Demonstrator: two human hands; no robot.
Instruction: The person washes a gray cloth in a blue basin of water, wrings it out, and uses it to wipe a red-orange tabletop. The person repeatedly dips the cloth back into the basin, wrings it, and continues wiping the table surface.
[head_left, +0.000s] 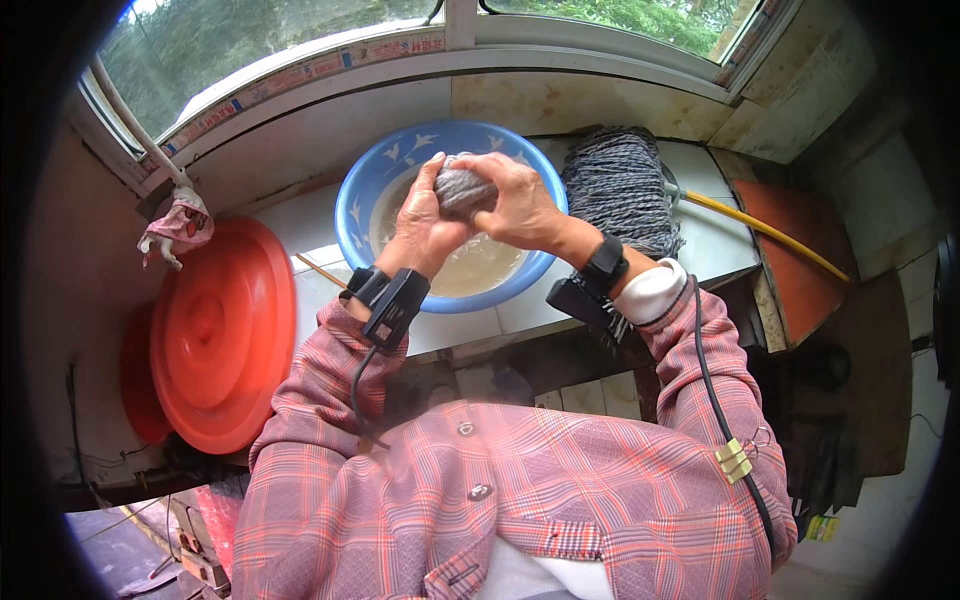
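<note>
Over a blue plastic basin (351, 206) with white flower shapes on its wall, both my hands press a wadded grey cloth or yarn bundle (466, 189). My left hand (426, 229) cups it from the left, thumb up along its side. Curled around its right side and top are the fingers of my right hand (523, 201). Cloudy water (469, 276) stands in the basin below the bundle. The underside of the bundle is hidden by my palms. Both wrists carry black strapped devices with cables.
A grey yarn mop head (619, 191) lies right of the basin, with a yellow pole (772, 234) beside it. A large red plastic lid (217, 330) stands at the left. Pink cloth (184, 225) hangs on a pipe. A thin stick (321, 271) rests on the white tiled counter (457, 330).
</note>
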